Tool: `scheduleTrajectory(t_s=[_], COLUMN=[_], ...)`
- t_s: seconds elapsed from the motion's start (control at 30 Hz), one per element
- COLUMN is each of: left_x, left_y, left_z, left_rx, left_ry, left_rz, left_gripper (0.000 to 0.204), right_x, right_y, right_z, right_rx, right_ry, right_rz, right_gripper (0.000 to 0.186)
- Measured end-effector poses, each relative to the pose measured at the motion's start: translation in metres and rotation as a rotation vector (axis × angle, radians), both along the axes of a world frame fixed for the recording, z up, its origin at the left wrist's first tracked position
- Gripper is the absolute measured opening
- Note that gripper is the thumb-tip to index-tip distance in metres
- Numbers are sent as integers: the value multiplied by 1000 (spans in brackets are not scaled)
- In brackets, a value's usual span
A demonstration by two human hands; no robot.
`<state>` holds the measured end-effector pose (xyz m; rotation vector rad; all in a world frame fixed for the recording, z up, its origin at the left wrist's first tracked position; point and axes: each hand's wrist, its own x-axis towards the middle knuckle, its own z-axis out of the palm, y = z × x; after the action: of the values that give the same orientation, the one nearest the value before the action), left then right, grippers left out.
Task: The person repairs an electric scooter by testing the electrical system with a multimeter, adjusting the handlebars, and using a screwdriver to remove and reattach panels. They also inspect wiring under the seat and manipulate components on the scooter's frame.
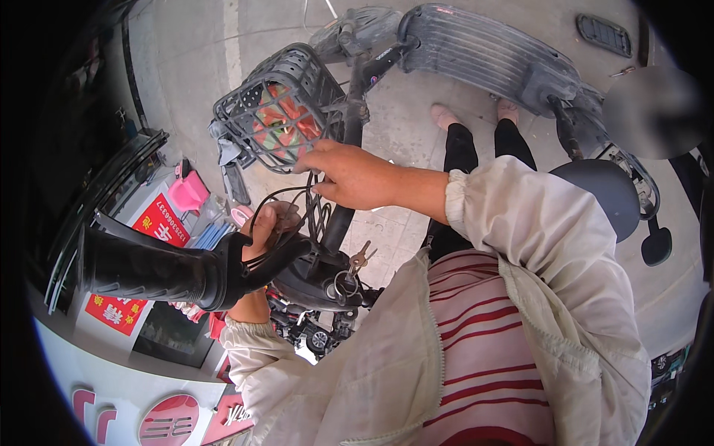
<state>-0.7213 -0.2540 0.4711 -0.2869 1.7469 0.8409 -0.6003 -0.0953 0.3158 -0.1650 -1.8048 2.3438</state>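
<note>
1. Where the black cables (pixel 324 215) loop beside the scooter's handlebar stem, both hands meet; clock directions below are taken from this bundle as the picture lies.
2. Right hand (pixel 342 171), at one o'clock: grip nearly closed, thumb and forefinger drawn together on the upper strands.
3. Left hand (pixel 266 225), at nine o'clock: fingers curled beside the strands, with cable crossing in front; how firmly this grip closes, or on how many strands, cannot be told.
4. Black handlebar handle (pixel 149 267), at eight o'clock: ribbed, apart from both palms.
5. Keys (pixel 359 260), at five o'clock: on a ring by the handlebar stem, untouched.
6. Black basket (pixel 323 78), at eleven o'clock: open lattice, just beyond the right fingertips; inside, a red-and-green patterned bag (pixel 294 123).
7. Dark rounded saddle (pixel 602 195), at three o'clock: well apart, beyond the right sleeve.
8. Step in hand, by judgement: handling and separating the loose cables, two-handed.
9. Next move, by judgement: calls for one hand to steady the bundle while the other frees a single strand, without tugging the rest or catching the keys.
</note>
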Motion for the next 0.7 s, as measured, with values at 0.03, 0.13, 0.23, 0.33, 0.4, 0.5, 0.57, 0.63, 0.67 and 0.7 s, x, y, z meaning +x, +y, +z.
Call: scheduleTrajectory(t_s=[0.03, 0.13, 0.23, 0.33, 0.4, 0.5, 0.57, 0.63, 0.67, 0.7], left_x=[-2, -11, -2, -10, -13, -14, -13, -11, -11, -10], left_y=[-5, -8, -3, -15, -18, -17, -18, -19, -20, -22], left_z=[0, -2, -3, -8, -13, -13, -14, -15, -15, -16], left_rx=[-26, -148, 80, 209, 386, 363, 414, 471, 502, 534], left_ry=[0, -36, -5, -43, -92, -67, -72, -64, -55, -44], left_rz=[-68, -233, 105, 279, 304, 320, 366, 401, 414, 427], left_gripper=[33, 23, 19, 17, 19, 20, 20, 18, 18, 18], right_x=[-5, -14, -13, -7, -6, -8, -7, -5, -4, -3], right_y=[2, 4, 3, 1, -2, 5, 9, 9, 9, 9], right_z=[-1, -4, -4, 2, 5, 18, 35, 38, 36, 34], right_rx=[40, 114, 73, -7, -64, -174, -369, -430, -394, -358], right_ry=[15, 53, 44, -42, -103, -150, -124, -107, -103, -99], right_rz=[74, 199, 111, -28, -112, -154, -142, -111, -85, -57], right_gripper=[22, 19, 17, 15, 14, 15, 16, 19, 20, 22])
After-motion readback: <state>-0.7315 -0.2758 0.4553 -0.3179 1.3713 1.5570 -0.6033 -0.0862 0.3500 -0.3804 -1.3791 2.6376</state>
